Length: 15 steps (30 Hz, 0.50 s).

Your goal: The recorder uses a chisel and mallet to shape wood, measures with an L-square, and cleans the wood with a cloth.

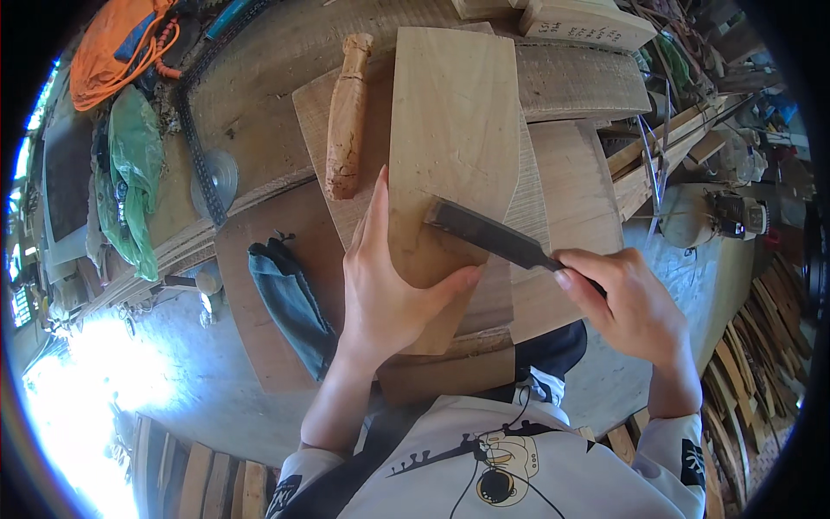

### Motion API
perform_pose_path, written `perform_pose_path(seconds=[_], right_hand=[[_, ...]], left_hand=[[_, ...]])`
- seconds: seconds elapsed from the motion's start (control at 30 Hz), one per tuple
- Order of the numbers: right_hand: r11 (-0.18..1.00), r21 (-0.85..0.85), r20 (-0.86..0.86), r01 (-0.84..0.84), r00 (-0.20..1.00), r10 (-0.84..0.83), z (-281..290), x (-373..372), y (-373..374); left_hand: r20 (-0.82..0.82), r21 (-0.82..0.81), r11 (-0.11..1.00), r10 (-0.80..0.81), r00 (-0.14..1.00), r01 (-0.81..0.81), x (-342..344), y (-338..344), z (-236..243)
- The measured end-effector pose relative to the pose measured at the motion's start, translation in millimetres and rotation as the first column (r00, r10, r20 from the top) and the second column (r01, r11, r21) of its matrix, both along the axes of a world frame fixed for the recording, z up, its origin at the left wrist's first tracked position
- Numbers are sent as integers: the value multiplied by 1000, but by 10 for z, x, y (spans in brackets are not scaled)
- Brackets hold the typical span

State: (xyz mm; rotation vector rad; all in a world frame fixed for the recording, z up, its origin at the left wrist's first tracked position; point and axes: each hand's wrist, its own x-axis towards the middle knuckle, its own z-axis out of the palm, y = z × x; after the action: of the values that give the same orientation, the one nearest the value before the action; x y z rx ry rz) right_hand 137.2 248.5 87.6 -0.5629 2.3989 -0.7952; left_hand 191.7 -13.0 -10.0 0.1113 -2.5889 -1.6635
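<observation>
A pale wooden board (454, 112) lies lengthwise in front of me on other planks. My left hand (385, 277) grips its lower left part, one finger stretched along the left edge and the thumb across the face; the other fingers are mostly hidden. In my right hand (627, 298) is a wide, dark chisel (497, 238), its handle mostly covered by my closed fingers. The flat blade points left, and its end is at the board's face near a darker patch. Left of the board lies a mallet-like turned wooden piece (346, 130) with a narrow neck.
Under the board are several wider planks (575, 173). A dark blue-green cloth (290, 298) hangs at the left. Beyond it are a green plastic bag (134, 177), an orange bag with cord (121, 52) and a black strip (194, 147). Wood offcuts (756, 372) are piled at the right.
</observation>
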Motion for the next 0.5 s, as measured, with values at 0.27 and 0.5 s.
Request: perform_pose_path(seconds=[0.27,0.5], right_hand=[[1000,-10,7,-25,1000,25,-49,-27,-6],[1000,-3,45,-5,999,5,-11,-11,-17]], left_hand=[[1,11,1000,-6,1000,6,-3,-7,-20],[-11,21,1000,4,1000,-4,-3,0,-30]])
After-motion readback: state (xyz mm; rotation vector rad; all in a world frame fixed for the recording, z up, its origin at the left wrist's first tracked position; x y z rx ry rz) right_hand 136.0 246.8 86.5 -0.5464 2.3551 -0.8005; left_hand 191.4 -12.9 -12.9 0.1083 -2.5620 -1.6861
